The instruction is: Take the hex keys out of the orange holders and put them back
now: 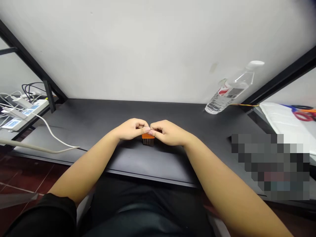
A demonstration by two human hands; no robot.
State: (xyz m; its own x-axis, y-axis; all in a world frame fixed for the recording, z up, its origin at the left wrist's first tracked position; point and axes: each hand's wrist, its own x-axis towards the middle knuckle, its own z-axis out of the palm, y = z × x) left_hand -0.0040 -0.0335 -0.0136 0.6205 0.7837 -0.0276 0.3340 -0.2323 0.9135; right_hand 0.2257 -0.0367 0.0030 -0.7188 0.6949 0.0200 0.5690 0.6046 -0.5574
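Both hands meet at the middle of a black table [98, 121]. My left hand [132, 129] and my right hand [168, 132] are closed, their fingertips pinching the top of a small orange block [147, 136] with a row of dark pins or bristles hanging below it. The pins rest on or just above the tabletop. The fingers cover much of the block.
A clear plastic water bottle [230, 89] with a white cap stands at the back right against the white wall. White power strips [21, 112] and cables lie at the left, one thick white cable [49, 130] running onto the table. Scissors [302, 113] lie on white material at the far right.
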